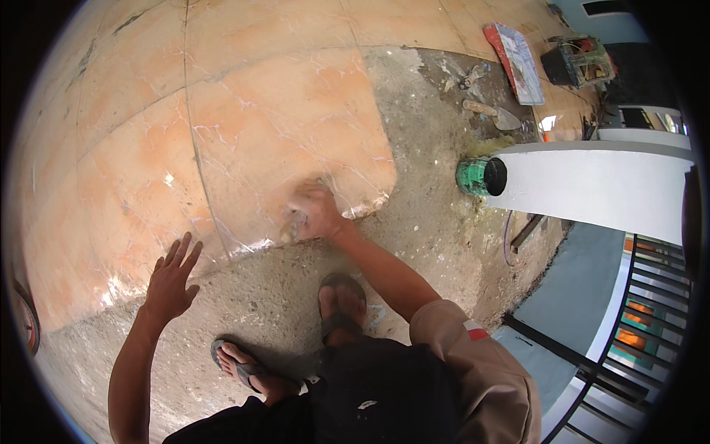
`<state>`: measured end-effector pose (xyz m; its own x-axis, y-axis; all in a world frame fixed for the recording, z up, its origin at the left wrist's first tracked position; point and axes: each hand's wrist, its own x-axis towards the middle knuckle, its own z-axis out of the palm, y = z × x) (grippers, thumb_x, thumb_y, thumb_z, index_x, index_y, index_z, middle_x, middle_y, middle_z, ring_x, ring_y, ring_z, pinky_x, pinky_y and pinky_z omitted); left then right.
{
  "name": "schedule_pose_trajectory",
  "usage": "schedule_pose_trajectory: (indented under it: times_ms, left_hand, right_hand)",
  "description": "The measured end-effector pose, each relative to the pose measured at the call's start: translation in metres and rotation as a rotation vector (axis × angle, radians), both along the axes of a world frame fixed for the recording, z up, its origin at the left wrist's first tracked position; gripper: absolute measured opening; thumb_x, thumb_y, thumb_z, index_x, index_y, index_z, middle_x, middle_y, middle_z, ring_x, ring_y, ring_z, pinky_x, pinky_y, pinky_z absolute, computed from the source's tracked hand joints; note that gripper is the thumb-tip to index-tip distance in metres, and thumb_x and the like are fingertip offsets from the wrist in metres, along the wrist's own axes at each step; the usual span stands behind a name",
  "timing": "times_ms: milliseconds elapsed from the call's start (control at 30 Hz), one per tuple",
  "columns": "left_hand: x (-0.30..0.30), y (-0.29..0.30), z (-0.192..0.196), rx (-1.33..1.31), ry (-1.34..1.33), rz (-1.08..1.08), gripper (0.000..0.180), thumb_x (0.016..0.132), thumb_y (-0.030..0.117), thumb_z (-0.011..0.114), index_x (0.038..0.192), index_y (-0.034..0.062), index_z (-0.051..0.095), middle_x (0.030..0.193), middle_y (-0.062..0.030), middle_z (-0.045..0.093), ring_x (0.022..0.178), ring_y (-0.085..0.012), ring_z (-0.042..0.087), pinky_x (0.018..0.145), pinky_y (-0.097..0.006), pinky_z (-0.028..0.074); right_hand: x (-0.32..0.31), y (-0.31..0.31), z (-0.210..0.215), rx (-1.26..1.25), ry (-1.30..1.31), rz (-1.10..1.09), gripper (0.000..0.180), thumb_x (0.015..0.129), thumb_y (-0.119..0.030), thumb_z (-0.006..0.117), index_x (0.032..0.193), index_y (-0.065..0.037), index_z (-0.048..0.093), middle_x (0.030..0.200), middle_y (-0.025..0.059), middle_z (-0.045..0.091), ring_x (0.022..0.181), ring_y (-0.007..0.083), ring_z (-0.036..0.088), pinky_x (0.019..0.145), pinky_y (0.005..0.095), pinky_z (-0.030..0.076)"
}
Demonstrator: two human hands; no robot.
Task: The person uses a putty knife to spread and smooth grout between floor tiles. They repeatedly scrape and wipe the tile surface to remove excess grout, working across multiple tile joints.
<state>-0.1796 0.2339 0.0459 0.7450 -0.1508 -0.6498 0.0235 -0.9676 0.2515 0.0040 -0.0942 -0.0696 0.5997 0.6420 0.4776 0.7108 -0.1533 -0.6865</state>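
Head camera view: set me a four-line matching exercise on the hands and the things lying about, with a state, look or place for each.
Column one:
1. Right hand
2. Left hand
3. Trowel
4. Green can

Column two:
A. Beside the white wall
B. Closed around a motion-blurred object
C. Brown-handled, with a pointed blade
D. Empty, fingers spread

Right pairs: 1-B, 2-D, 3-C, 4-A.

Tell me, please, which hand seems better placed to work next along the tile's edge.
Probably the right hand: it grips a blurred tool near the edge of the tile, while the open left hand appears empty.
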Motion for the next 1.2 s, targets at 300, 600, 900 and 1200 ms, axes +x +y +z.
schedule_pose_trajectory:
  times_ms: [300,600,900,1200]
  left_hand:
    - [0.002,0.007,-0.001,0.000,0.028,-0.031,0.101,0.083,0.016,0.083,0.167,0.0185,0.027,0.177,-0.0136,0.017,0.159,-0.0393,0.026,0.121,-0.060,0.035]
    - [0.002,0.003,-0.007,-0.036,0.028,-0.040,0.102,0.082,0.015,0.082,0.168,0.0167,0.027,0.177,-0.0154,0.015,0.159,-0.0413,0.024,0.120,-0.060,0.035]
    - [-0.003,0.011,-0.008,-0.067,-0.037,-0.044,0.102,0.083,0.014,0.081,0.168,0.0193,0.025,0.177,-0.0153,0.016,0.158,-0.0417,0.027,0.120,-0.059,0.036]
    - [0.000,0.006,-0.006,-0.035,-0.046,-0.041,0.098,0.086,0.017,0.080,0.168,0.0215,0.028,0.176,-0.0129,0.019,0.157,-0.0402,0.029,0.121,-0.055,0.038]
  right_hand:
    - [-0.057,0.029,-0.002,0.023,0.068,0.096,0.029,0.063,-0.030,0.084,0.075,-0.012,0.065,0.068,0.0071,0.060,0.063,0.0298,0.061,0.063,0.0433,0.048]
    - [-0.071,0.050,-0.007,0.060,0.088,-0.096,0.026,0.058,-0.031,0.076,0.076,-0.015,0.067,0.069,0.0081,0.062,0.067,0.0301,0.062,0.067,0.0431,0.048]
    - [-0.029,0.025,-0.012,0.024,0.040,-0.303,0.029,0.063,-0.035,0.079,0.073,-0.014,0.061,0.065,0.0071,0.057,0.066,0.0290,0.061,0.068,0.0421,0.047]
    - [-0.019,-0.011,-0.003,-0.014,0.050,-0.361,0.027,0.060,-0.032,0.084,0.077,-0.017,0.069,0.069,0.0060,0.065,0.066,0.0284,0.064,0.062,0.0421,0.049]
